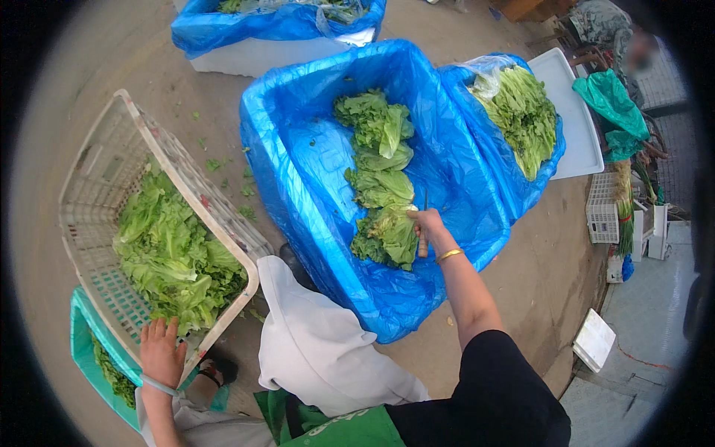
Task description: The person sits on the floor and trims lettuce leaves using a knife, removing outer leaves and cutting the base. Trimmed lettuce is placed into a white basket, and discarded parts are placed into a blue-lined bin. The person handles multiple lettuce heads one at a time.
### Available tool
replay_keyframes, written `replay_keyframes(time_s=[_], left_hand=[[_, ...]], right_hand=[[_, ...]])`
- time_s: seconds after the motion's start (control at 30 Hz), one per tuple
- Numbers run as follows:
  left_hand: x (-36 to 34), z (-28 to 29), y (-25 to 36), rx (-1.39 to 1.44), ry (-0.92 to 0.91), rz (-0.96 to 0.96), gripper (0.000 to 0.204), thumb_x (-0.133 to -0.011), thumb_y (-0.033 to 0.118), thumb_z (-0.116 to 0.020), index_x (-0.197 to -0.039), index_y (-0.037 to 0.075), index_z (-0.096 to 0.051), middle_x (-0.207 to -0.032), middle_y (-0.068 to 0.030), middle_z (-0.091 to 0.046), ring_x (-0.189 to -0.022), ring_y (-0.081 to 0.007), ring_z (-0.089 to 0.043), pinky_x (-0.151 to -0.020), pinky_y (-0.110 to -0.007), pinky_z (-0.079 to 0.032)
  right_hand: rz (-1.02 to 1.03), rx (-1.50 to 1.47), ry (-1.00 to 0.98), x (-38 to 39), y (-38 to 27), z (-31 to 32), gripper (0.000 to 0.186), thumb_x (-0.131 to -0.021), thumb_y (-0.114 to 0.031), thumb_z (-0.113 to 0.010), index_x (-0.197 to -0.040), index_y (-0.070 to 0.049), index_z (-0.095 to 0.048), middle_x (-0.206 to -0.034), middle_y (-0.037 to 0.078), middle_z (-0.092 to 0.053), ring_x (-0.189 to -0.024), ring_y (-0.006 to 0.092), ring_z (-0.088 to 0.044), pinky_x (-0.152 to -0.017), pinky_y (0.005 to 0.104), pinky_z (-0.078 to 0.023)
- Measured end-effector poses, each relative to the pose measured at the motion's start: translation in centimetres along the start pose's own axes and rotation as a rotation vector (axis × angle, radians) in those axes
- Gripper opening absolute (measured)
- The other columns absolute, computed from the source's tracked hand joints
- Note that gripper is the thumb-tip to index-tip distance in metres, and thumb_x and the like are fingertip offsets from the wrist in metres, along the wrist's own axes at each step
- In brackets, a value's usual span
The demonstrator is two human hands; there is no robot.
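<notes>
Resting flat, fingers spread and gripping nothing, the left hand (160, 352) lies on the near rim of the tilted white plastic lattice crate (97, 175) heaped with loose green lettuce leaves (171, 253). Farther out, the right hand (426, 223) is clenched around what looks like a thin knife handle, touching the nearest head in the row of trimmed lettuce heads (381, 179) lying inside the blue plastic-lined box (298, 149). Laying each head snug against the last, cut ends aligned, would probably keep the row tight
</notes>
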State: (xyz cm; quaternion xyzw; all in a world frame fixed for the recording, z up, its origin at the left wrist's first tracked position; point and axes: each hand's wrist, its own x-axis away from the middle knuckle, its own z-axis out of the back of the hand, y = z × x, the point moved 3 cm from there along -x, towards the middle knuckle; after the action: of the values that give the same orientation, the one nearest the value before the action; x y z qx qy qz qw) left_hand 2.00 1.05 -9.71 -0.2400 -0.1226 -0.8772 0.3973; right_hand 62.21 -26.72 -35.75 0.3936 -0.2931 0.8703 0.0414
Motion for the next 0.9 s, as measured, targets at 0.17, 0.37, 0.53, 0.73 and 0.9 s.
replay_keyframes(time_s=[0.17,0.37,0.53,0.73,0.9], left_hand=[[0.8,0.2,0.0,-0.012,0.064,-0.022,0.057,-0.081,0.016,-0.072,-0.133,0.003,-0.054,-0.133,-0.0239,-0.054,-0.128,-0.0407,-0.048,-0.114,-0.051,-0.032],[1.5,0.4,0.1,-0.022,0.105,-0.041,0.055,-0.080,0.012,-0.072,-0.132,0.003,-0.055,-0.129,-0.0217,-0.056,-0.124,-0.0397,-0.050,-0.112,-0.050,-0.034],[2.3,0.9,0.4,-0.002,0.099,-0.044,0.054,-0.080,0.013,-0.072,-0.131,0.004,-0.055,-0.129,-0.0219,-0.056,-0.125,-0.0399,-0.050,-0.112,-0.050,-0.034],[3.4,1.2,0.1,-0.016,0.139,-0.052,0.058,-0.079,0.015,-0.073,-0.132,0.004,-0.055,-0.131,-0.0228,-0.055,-0.125,-0.0393,-0.050,-0.113,-0.051,-0.034],[3.8,1.6,0.6,-0.024,0.179,-0.093,0.056,-0.081,0.016,-0.072,-0.132,0.004,-0.053,-0.127,-0.0218,-0.056,-0.124,-0.0381,-0.050,-0.112,-0.049,-0.034]], right_hand=[[0.485,0.595,0.130,3.5,-3.2,-1.0,0.057,-0.074,-0.037,-0.083,-0.100,0.009,-0.063,-0.087,0.027,-0.070,-0.072,0.0346,-0.071,-0.060,0.0422,-0.055],[0.519,0.496,0.312,8.6,-3.3,-3.2,0.091,-0.074,-0.042,-0.082,-0.141,-0.002,-0.035,-0.092,0.028,-0.069,-0.087,0.0439,-0.068,-0.074,0.0497,-0.055],[0.529,0.664,0.223,13.7,-6.1,-7.0,0.096,-0.076,-0.047,-0.079,-0.146,-0.002,-0.031,-0.087,0.022,-0.071,-0.081,0.0423,-0.069,-0.070,0.0513,-0.055],[0.307,0.750,0.068,10.9,-6.0,-7.5,0.074,-0.076,-0.048,-0.073,-0.131,-0.004,-0.049,-0.112,0.025,-0.068,-0.103,0.0383,-0.067,-0.086,0.0483,-0.054],[0.311,0.461,0.033,8.6,-4.8,-2.2,0.065,-0.070,-0.045,-0.080,-0.111,0.003,-0.065,-0.099,0.022,-0.072,-0.086,0.0343,-0.072,-0.075,0.0440,-0.056]])
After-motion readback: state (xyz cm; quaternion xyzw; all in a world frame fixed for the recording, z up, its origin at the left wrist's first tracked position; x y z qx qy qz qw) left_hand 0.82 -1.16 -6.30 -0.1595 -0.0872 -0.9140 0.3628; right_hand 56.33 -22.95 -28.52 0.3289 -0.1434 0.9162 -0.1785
